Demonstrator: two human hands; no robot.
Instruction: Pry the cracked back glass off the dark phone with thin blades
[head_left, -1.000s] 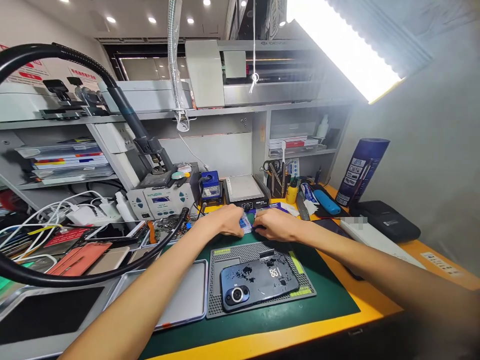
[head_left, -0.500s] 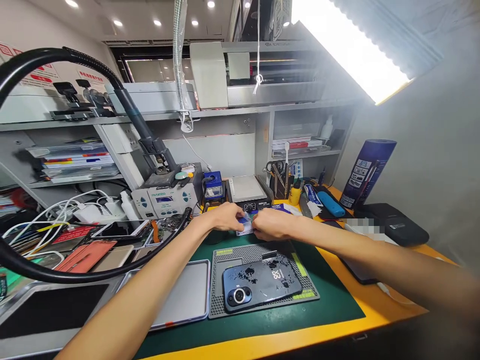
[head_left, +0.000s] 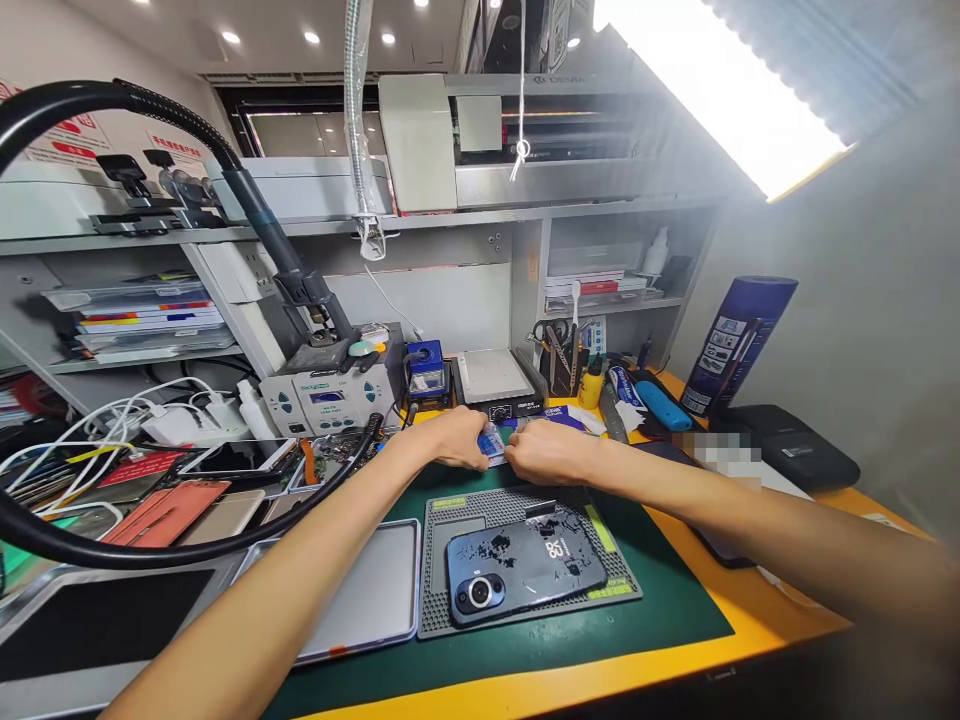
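Both arms reach over the green mat (head_left: pixel 645 590) towards its far side. My left hand (head_left: pixel 459 438) is closed, its fingers pinching a small clear plastic packet (head_left: pixel 491 444) with blue print. Close beside it on the right is my right hand (head_left: pixel 547 452), its fingers curled together near the packet's edge; whatever they grip is hidden. Nearer to me, a dark blue phone (head_left: pixel 525 565) lies back side up, black flaked patches on its back. It rests on a grey perforated pad (head_left: pixel 442 610) with yellow labels.
Left of the pad lies a tablet-like tray (head_left: pixel 367 590). A black hose (head_left: pixel 225 550) loops across the left side. Behind the hands stand a hot plate (head_left: pixel 495 375) and a rework station (head_left: pixel 330 395). A yellow bottle (head_left: pixel 591 383) and blue pouch (head_left: pixel 662 406) are at right.
The hands have drawn slightly apart, and more of the packet's blue print shows between them. The view has shifted a little. The phone stays on the pad.
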